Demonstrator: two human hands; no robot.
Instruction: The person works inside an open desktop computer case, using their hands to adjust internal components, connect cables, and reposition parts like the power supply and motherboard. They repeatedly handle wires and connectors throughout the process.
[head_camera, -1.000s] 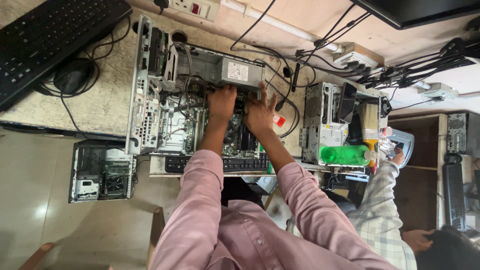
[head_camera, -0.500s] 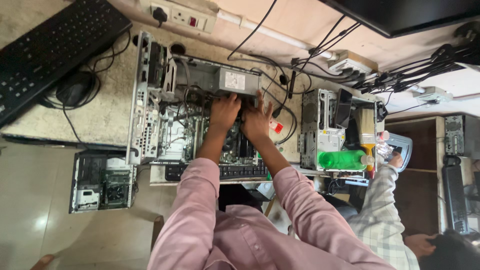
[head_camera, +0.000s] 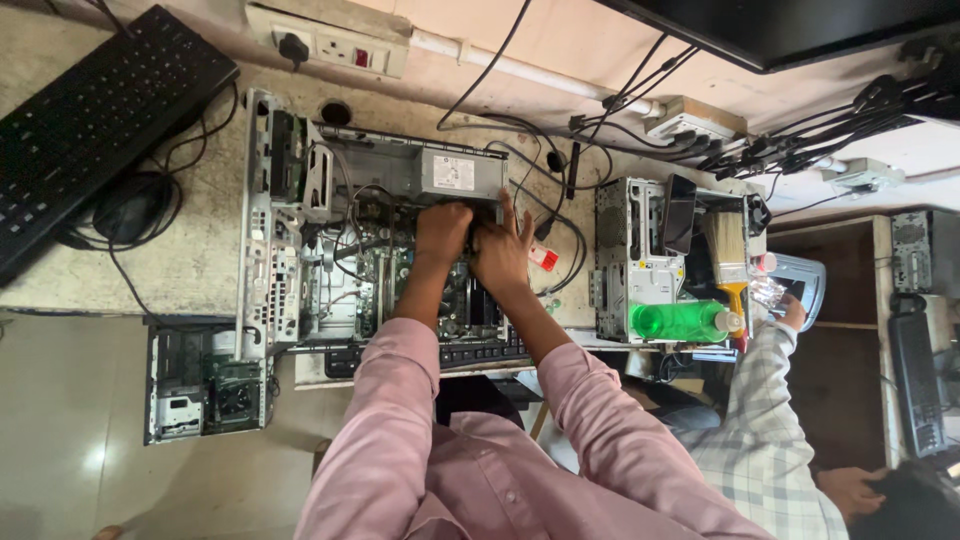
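Leftmost on the speckled stone counter (head_camera: 200, 260) lies a black keyboard (head_camera: 90, 120), with a black mouse (head_camera: 130, 208) just near of it. Below the counter edge, a smaller opened metal box (head_camera: 205, 385) sits on the pale floor (head_camera: 60, 430).

Next comes the open desktop computer case (head_camera: 275, 230), lying flat with its side panel off. Its long axis runs left to right along the counter, and its perforated steel end faces left. Inside are tangled cables, a green board and a grey power supply (head_camera: 455, 175) at the far edge.

Both hands are down in the case, just near of that supply. The left hand (head_camera: 440, 232) is curled into the cabling; what it grips I cannot tell. The right hand (head_camera: 503, 250), touching it, has its fingers spread and pressed down on the parts.

Further right stands a second small metal case (head_camera: 635, 260), carrying a green bottle (head_camera: 680, 320) and a paintbrush (head_camera: 728, 255). A wall socket strip (head_camera: 330, 40) and cables run along the far wall. At far right a co-worker's hand (head_camera: 792, 312) in a checked sleeve reaches up.
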